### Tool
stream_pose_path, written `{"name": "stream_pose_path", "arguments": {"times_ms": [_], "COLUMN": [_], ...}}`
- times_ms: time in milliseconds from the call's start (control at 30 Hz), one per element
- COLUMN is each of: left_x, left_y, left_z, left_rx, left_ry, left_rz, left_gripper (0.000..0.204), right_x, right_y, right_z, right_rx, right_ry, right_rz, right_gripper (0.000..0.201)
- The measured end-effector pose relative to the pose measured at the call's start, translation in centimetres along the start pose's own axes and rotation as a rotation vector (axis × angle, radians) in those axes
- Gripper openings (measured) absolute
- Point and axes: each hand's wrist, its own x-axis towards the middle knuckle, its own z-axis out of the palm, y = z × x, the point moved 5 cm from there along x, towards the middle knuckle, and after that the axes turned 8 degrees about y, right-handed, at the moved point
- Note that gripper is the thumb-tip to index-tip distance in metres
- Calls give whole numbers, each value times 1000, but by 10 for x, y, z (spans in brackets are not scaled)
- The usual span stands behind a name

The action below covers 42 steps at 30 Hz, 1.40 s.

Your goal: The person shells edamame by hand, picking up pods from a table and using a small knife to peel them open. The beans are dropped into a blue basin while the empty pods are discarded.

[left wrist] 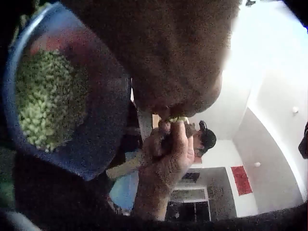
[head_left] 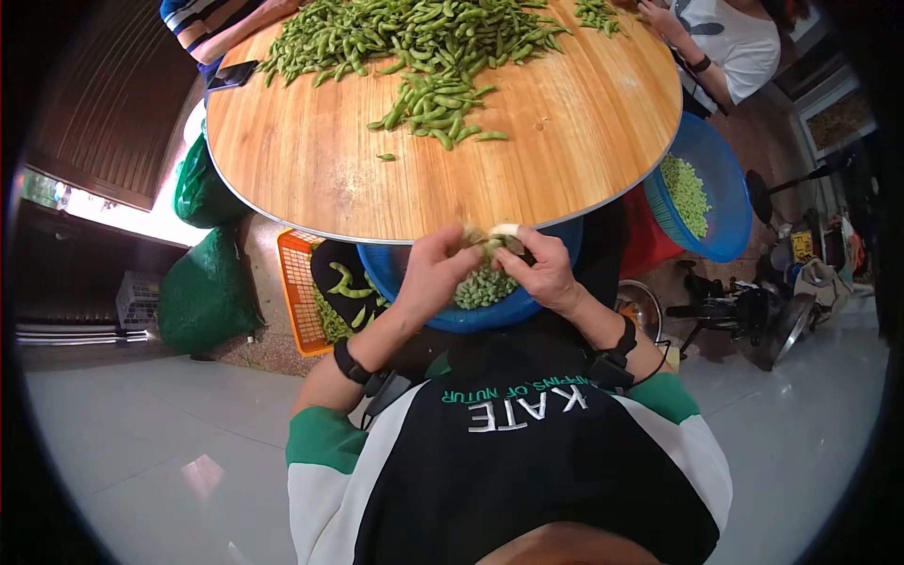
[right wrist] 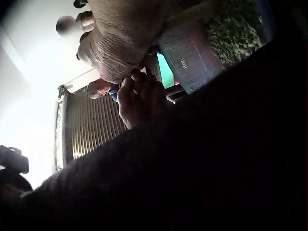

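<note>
Your left hand [head_left: 436,273] and right hand [head_left: 544,270] met just off the middle of the tabletop's near edge, their fingertips almost together. Between them was a green pod [head_left: 492,245]: the left thumb and forefinger pinched one side of it, and the right thumb and forefinger pinched the other. Neither hand was spread; the gap at each fingertip was only as wide as the pod. How the remaining fingers lay, and whether the pod had split, you could not tell from the dim wrist views.

Below your hands, partly under the tabletop's near edge, sat a blue basin [head_left: 518,309] with shelled beans [head_left: 483,289] in it. An orange basket [head_left: 289,294] with green bits inside stood to its left, close to that same edge.

On the wooden tabletop [head_left: 311,160], a heap of pods [head_left: 405,38] covered much of the far side, with a tongue of them reaching toward the centre. One small pod [head_left: 386,156] lay apart, nearest the near edge. A phone [head_left: 234,75] rested at the left edge.

Beyond the right edge stood a second blue basin [head_left: 725,212], also holding shelled beans. A person in a white shirt [head_left: 739,47] was at the far right edge, and a striped sleeve [head_left: 193,33] showed at the far left.
</note>
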Motion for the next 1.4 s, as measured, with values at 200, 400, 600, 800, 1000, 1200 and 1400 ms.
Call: {"name": "stream_pose_path", "arguments": {"times_ms": [200,400,600,800,1000,1200,1400], "left_x": [-44,17,127,119,77,39,38], "left_y": [69,89,75,73,58,38,20], "left_z": [-74,-75,-32,-39,-30,-5,-5], "left_rx": [1031,921,1140,928,53,-94,-205], "left_ry": [24,156,57,224,30,-95,-134], "left_rz": [424,613,841,1045,68,-145,-186], "left_gripper": [16,20,26,16,9,9,9], "right_x": [-1,5,11,9,21,16,12], "right_y": [-8,-2,-2,-4,-9,-9,-8], "right_z": [-1,0,-14,-15,-10,5,9], "right_rx": [-174,63,157,292,359,634,717], "right_ry": [-187,-182,-154,-108,-110,-219,-270], "right_rz": [-39,30,244,340,322,474,500], "right_gripper": [31,35,36,38,45,50,46]}}
